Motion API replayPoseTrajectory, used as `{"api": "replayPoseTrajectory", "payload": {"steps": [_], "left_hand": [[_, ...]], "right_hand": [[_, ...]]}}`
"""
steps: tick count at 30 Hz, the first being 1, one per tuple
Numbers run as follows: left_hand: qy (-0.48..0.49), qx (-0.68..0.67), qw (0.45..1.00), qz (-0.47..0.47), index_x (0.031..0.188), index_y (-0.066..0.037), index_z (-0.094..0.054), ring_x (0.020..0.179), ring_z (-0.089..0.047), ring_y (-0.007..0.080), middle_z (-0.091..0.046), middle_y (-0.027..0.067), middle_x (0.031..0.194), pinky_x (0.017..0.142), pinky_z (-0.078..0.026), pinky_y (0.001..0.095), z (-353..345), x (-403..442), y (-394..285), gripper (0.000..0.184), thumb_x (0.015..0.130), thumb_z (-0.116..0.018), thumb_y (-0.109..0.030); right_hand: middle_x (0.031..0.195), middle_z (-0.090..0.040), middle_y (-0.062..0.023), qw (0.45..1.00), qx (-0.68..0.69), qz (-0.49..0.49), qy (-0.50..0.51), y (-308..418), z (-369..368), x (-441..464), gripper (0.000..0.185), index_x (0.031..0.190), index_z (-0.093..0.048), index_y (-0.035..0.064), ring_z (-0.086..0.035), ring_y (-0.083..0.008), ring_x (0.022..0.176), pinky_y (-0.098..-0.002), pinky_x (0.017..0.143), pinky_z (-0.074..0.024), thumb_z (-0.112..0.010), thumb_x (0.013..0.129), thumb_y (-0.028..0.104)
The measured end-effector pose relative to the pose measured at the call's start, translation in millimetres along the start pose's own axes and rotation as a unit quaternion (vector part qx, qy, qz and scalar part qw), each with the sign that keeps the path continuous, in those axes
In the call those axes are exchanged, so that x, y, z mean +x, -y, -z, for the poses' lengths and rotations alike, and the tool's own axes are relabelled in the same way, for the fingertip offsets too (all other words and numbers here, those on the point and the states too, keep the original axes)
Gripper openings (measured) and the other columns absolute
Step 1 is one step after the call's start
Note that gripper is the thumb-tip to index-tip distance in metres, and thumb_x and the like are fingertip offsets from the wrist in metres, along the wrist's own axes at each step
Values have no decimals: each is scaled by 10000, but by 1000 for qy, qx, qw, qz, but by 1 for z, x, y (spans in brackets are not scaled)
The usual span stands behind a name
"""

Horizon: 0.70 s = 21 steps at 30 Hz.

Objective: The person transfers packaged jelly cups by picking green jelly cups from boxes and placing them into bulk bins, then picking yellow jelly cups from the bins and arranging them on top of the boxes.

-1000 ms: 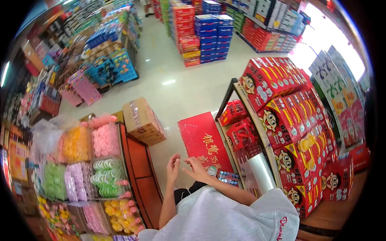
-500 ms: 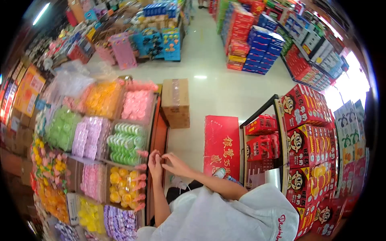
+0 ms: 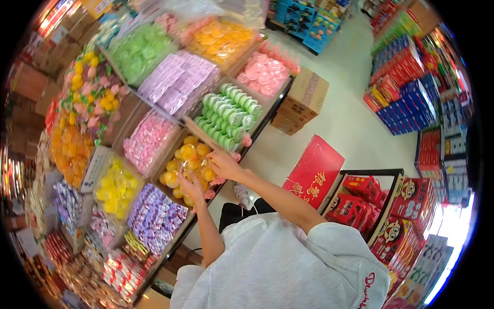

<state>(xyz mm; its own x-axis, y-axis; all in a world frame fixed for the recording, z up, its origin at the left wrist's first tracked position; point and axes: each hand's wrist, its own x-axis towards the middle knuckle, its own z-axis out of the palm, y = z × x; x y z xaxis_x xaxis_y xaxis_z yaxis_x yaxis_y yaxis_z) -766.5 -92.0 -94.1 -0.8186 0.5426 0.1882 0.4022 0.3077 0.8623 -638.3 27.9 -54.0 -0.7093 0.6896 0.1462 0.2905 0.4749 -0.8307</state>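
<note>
My left hand point(image 3: 191, 186) is over the near edge of a bin of round yellow-orange packaged sweets point(image 3: 189, 152), its fingers stretched out and apart. Just beyond it, my right hand point(image 3: 224, 164) reaches over the bin's right corner with extended fingertips close to the sweets; whether they touch cannot be made out. Neither hand visibly holds anything. Green-and-white swirled sweets point(image 3: 226, 116) fill the bin above my right hand. Pink wrapped sweets point(image 3: 149, 141) lie in the bin to the left, and purple-and-white packets point(image 3: 157, 219) are below my left hand.
More bins hold lilac packets point(image 3: 180, 82), green sweets point(image 3: 141, 51), orange sweets point(image 3: 221, 41) and pink sweets point(image 3: 263, 73). A cardboard box point(image 3: 302, 98) stands on the floor beyond the display's edge. A red box point(image 3: 315, 170) and shelved red cartons point(image 3: 355, 206) are on the right.
My hands were close together at the display's edge; now they are apart and over the bin of yellow-orange sweets. The view has turned towards the display.
</note>
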Motion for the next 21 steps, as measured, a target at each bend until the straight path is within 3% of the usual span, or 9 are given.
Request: {"api": "replayPoseTrajectory", "payload": {"steps": [3,5,6,10,13,17,18,19,21], "left_hand": [[-37,44,998,36,1271,16,-455,1143,-452,402,-466,242,1214,994,-340,447,26,-6,16,431,857,-553,-53],[12,229,972,48,1265,9,-457,1126,-459,414,-467,259,1180,977,-356,453,38,-8,47,470,821,-592,-64],[60,233,963,120,1236,9,-468,1098,-470,427,-464,277,1165,950,-387,450,44,-5,56,487,789,-640,-77],[106,177,973,100,1176,21,-498,1050,-504,417,-491,278,1150,914,-425,443,53,-17,89,449,775,-672,-76],[118,182,969,122,1120,29,-543,1039,-514,402,-544,260,1090,901,-433,439,56,-9,87,381,783,-672,-96],[109,132,976,137,1047,30,-590,912,-572,388,-616,213,969,804,-463,432,54,-4,101,319,812,-672,-170],[124,59,974,183,1079,26,-580,767,-602,276,-627,145,913,692,-481,361,52,-4,122,323,864,-653,-204],[129,58,974,176,1079,26,-580,767,-602,276,-627,145,913,692,-481,361,55,3,103,323,864,-653,-204],[133,-171,934,285,1118,15,-560,705,-572,147,-605,73,891,624,-466,278,65,12,60,326,915,-617,-234]], "right_hand": [[957,-627,-183,998,-11,42,46,-4,-45,13,259,1042,-588,3,-578,-394,948,-460,825,-461,-564,807,110],[932,-639,-205,963,-56,-88,250,13,-59,23,273,1040,-588,-4,-606,-412,870,-476,747,-486,-558,784,86],[890,-646,-224,963,-92,-14,252,-6,-91,21,295,1061,-582,-1,-627,-409,816,-481,684,-500,-549,778,76],[900,-646,-223,943,-146,59,294,14,-125,4,313,1087,-579,21,-640,-386,814,-475,693,-507,-549,786,100],[1108,-568,-247,946,-237,109,190,22,-142,-11,403,1177,-520,47,-561,-410,1041,-464,813,-493,-591,791,138],[1158,-521,-252,955,-142,-36,258,23,-148,-1,456,1212,-481,48,-483,-433,1130,-479,896,-453,-619,786,133],[1168,-514,-246,967,-105,-33,230,26,-144,0,463,1212,-476,44,-481,-434,1126,-488,914,-437,-628,782,122],[1177,-506,-239,977,-68,-31,201,32,-137,3,471,1212,-470,40,-478,-434,1122,-497,931,-422,-636,777,112],[1209,-477,-237,987,-24,-21,155,44,-118,9,519,1243,-447,37,-456,-435,1136,-490,958,-397,-650,769,97]]}}
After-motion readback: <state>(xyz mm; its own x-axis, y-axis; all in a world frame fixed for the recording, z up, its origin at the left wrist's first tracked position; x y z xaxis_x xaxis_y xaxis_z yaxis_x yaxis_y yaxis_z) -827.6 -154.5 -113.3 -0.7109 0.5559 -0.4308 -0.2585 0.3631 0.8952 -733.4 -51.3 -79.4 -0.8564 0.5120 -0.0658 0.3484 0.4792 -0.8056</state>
